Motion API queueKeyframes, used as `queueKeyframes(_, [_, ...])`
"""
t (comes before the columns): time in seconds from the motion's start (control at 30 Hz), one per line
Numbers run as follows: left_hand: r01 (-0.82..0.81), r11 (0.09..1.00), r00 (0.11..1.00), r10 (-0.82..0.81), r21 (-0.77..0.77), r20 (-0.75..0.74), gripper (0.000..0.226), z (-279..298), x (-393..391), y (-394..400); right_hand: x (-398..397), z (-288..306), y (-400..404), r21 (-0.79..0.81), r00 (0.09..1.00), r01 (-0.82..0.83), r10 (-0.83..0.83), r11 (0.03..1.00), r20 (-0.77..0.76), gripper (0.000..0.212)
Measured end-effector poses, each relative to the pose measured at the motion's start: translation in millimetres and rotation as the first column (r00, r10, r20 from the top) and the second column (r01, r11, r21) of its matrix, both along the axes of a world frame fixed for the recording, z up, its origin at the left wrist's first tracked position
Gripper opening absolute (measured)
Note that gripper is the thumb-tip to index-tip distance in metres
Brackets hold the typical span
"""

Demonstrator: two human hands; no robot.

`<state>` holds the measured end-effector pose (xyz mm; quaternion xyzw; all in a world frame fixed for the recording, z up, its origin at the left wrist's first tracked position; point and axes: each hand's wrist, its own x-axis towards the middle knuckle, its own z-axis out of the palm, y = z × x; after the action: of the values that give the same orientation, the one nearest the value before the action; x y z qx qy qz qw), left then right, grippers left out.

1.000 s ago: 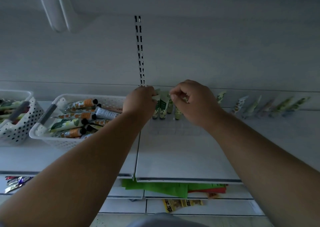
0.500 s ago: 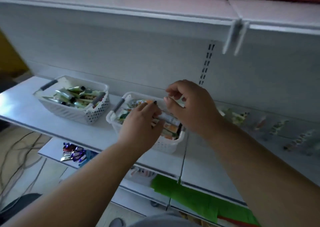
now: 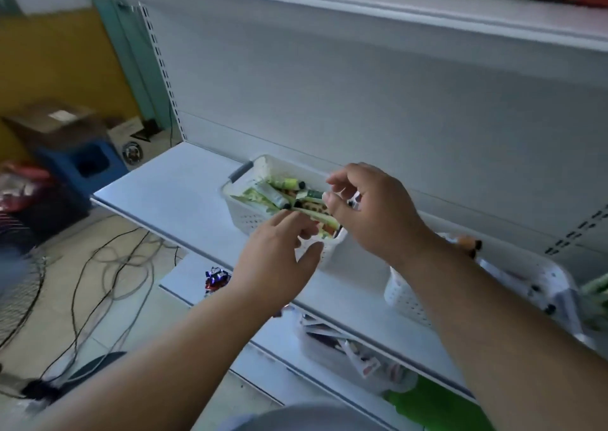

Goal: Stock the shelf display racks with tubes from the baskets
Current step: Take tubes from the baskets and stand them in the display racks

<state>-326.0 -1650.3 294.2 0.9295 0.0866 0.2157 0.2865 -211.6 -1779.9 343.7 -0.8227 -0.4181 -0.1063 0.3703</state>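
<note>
Item: white perforated basket (image 3: 243, 215) with a grey handle (image 3: 241, 172) at its far end, standing on the white shelf (image 3: 171, 190) close to the back panel. We recorded it filled with tubes (image 3: 279, 195), mostly green and pale, black caps showing, lying loosely on one another.

Item: left hand (image 3: 279, 259). We found it at the near end of that basket, fingers loosely curled and reaching over the rim, thumb held apart below them. The fingertips met the nearest tubes; we could not tell whether they actually gripped one.

Item: right hand (image 3: 371, 213). We noted it above the basket's right side, fingers bent and slightly spread, index tip near the thumb. We could not tell whether it held anything.

Item: second white basket (image 3: 408, 302), further right on the same shelf, partly hidden by the right forearm, holding more tubes, blurred.

Item: lower shelves with mixed packets (image 3: 355, 355) and a green sheet (image 3: 437, 404).

Item: floor at left, with cables (image 3: 98, 286) and a blue stool (image 3: 82, 164).
</note>
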Motion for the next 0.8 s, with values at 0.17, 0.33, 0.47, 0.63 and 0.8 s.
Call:
queueKeyframes(0.17, [0.053, 0.998, 0.997, -0.055, -0.028, -0.051, 0.011, -1, -1, 60, 33, -22, 57, -0.295, 0.984, 0.134, -0.162, 0.946, -0.073, 0.025])
queueKeyframes(0.33, [0.085, 0.995, 0.996, -0.086, -0.057, -0.012, 0.01, -1, 11, 88, 60, -39, 87, -0.755, 0.966, 0.193, -0.258, 0.627, 0.032, 0.03])
queueKeyframes(0.47, [0.109, 0.992, 0.994, -0.109, -0.067, 0.002, 0.01, -2, 21, 99, 63, -45, 96, -0.83, 0.95, 0.234, -0.301, 0.507, 0.084, 0.022])
queueKeyframes(0.63, [0.135, 0.989, 0.991, -0.136, -0.064, -0.014, 0.009, -2, 38, 115, 56, -35, 95, -0.718, 0.929, 0.219, -0.365, 0.66, -0.053, 0.021])
queueKeyframes(0.8, [0.168, 0.984, 0.977, -0.159, 0.057, -0.139, 0.028, -7, 86, 131, 21, -9, 75, -0.183, 0.878, 0.289, -0.337, 0.94, -0.341, 0.012])
